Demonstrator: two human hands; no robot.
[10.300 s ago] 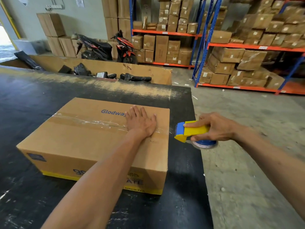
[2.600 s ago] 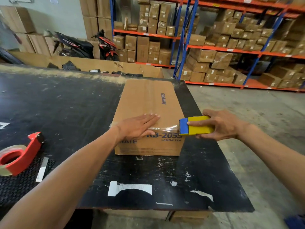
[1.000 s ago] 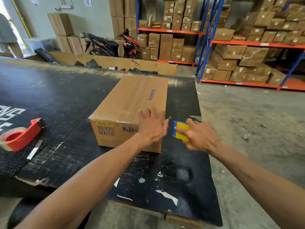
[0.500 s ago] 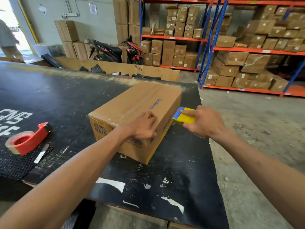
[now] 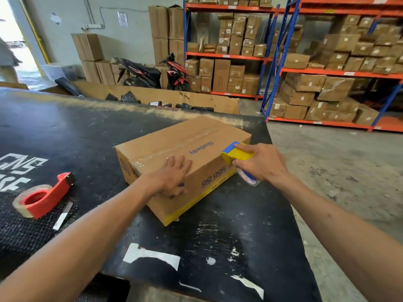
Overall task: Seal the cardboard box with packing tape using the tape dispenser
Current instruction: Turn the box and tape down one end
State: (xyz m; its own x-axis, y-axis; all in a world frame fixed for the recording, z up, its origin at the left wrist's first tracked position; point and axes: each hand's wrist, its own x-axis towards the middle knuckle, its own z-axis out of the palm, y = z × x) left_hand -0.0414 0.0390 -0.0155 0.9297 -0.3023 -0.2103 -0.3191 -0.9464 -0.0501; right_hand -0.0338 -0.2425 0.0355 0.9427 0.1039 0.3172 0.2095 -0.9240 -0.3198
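**Box turned, dispenser at its upper edge**

Since half a second ago the cardboard box [image 5: 181,153] has swung so that one long side now faces the camera, and the tape dispenser [image 5: 236,154] has risen from the side of the box to its top right edge.

The box lies slantwise on the black desk [image 5: 229,225], near its right border. It is plain brown, with "Glodway" printed in blue on the top and "99.99%" in dark blue on the side above a yellow band along the bottom. Clear tape runs along the top seam, and another glossy strip wraps over the near left end.

The left hand [image 5: 174,177] lies spread and flat over the near top edge, fingers on the top, holding nothing. The right hand [image 5: 261,165] is closed around the yellow dispenser, whose blue front touches the box's edge; the tape roll [image 5: 247,178] shows below the palm.

A red dispenser [image 5: 40,198] with its own roll rests well apart on a dark mat [image 5: 17,232] at the left, just beside a small knife [image 5: 63,217].
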